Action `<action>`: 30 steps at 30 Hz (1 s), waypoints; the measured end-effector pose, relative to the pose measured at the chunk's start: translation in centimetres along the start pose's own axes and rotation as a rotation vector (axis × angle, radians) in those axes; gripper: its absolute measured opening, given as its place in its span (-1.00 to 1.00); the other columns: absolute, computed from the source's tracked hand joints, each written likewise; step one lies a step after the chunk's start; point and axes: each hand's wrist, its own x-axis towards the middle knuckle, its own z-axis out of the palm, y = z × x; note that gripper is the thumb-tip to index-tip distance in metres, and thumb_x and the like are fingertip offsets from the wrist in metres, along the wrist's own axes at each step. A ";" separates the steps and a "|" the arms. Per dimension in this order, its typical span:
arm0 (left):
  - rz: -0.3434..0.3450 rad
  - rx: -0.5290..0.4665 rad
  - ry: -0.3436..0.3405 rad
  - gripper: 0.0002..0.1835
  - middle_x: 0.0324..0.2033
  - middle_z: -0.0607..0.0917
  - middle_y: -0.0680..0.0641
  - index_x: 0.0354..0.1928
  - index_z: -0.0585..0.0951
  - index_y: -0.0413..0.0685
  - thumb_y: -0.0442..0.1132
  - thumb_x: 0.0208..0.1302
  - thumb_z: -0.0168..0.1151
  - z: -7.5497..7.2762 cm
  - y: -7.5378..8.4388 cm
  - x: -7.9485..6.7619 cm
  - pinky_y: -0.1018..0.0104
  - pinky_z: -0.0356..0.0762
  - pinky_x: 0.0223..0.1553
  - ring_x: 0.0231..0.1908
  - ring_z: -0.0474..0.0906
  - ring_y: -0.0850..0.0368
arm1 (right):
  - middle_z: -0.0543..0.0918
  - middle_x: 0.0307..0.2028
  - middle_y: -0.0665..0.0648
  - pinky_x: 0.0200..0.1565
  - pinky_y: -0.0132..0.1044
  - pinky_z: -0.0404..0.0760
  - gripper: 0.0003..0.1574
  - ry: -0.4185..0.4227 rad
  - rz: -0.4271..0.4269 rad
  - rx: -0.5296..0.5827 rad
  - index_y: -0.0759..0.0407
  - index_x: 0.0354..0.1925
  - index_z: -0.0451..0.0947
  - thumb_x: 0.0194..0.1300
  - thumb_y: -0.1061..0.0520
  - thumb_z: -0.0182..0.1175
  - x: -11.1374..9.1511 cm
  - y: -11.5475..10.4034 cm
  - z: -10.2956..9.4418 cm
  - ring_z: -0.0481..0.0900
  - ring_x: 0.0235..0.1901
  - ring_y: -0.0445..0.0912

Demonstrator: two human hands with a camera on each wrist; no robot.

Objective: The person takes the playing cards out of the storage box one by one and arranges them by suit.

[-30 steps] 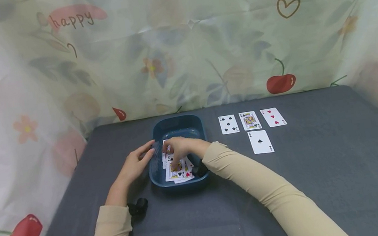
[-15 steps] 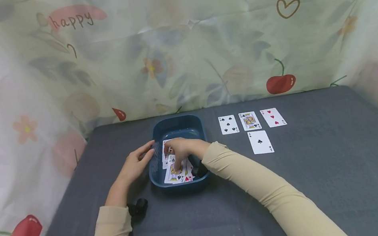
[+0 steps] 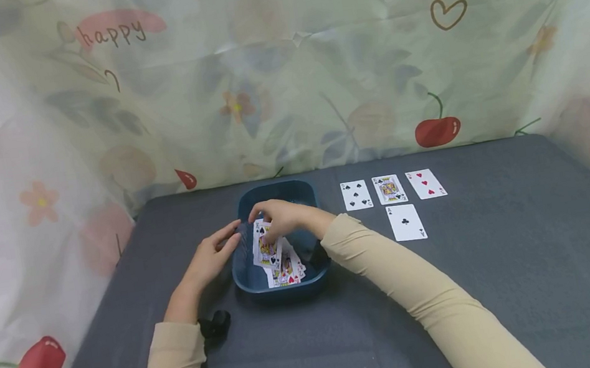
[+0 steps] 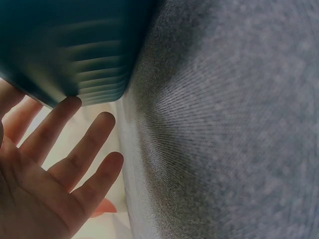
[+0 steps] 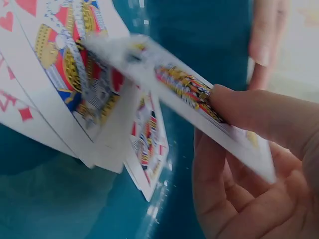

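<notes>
Card (image 5: 180,88) pinched in right hand (image 3: 285,215), loose left hand (image 3: 210,257) by bin (image 3: 276,191), decent odds of overlap dragging pile (image 3: 287,269) crooked.

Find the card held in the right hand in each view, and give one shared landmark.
Head: the card is just left of and below picture centre, in the right hand.
Left wrist: not in it.
Right wrist: mid-picture, slanting down to the right.
Landmark: the blue box, at upper left in the left wrist view, behind the card in the right.
</notes>
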 end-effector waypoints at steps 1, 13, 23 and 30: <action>0.002 0.000 0.001 -0.47 0.35 0.30 -0.20 0.38 0.25 0.11 0.02 0.41 -0.07 0.0 0.0 0.0 -0.13 0.34 0.22 0.27 0.33 -0.24 | 0.46 0.14 0.22 0.01 -0.18 0.55 -0.35 0.006 -0.006 0.018 0.05 0.20 0.35 0.15 0.17 0.28 -0.1 0.0 -0.2 0.48 0.08 0.02; -0.035 0.026 -0.009 -0.46 0.37 0.28 -0.18 0.39 0.22 0.16 0.04 0.42 -0.09 0.0 0.0 0.0 -0.17 0.30 0.23 0.28 0.31 -0.26 | 0.67 -0.08 0.24 -0.20 -0.35 0.59 -0.48 0.100 -0.078 0.199 0.18 0.16 0.37 0.23 0.22 0.19 -2.4 0.3 -2.8 0.67 -0.20 -0.05; -0.028 0.029 0.009 -0.47 0.36 0.29 -0.20 0.38 0.24 0.14 0.00 0.42 -0.07 0.1 0.1 0.1 -0.14 0.31 0.24 0.28 0.31 -0.25 | 0.69 -0.15 0.28 -0.23 -0.36 0.58 -0.51 0.196 -0.094 0.299 0.22 0.10 0.35 0.21 0.20 0.22 -4.6 2.5 -4.3 0.67 -0.29 -0.08; -0.032 0.025 0.011 -0.48 0.36 0.28 -0.19 0.38 0.24 0.16 -0.01 0.42 -0.07 0.1 0.0 0.0 -0.15 0.29 0.25 0.30 0.29 -0.25 | 0.68 -0.15 0.29 -0.19 -0.25 0.59 -0.55 0.263 -0.053 0.365 0.20 0.06 0.32 0.22 0.18 0.21 -6.3 4.5 -5.4 0.67 -0.30 -0.09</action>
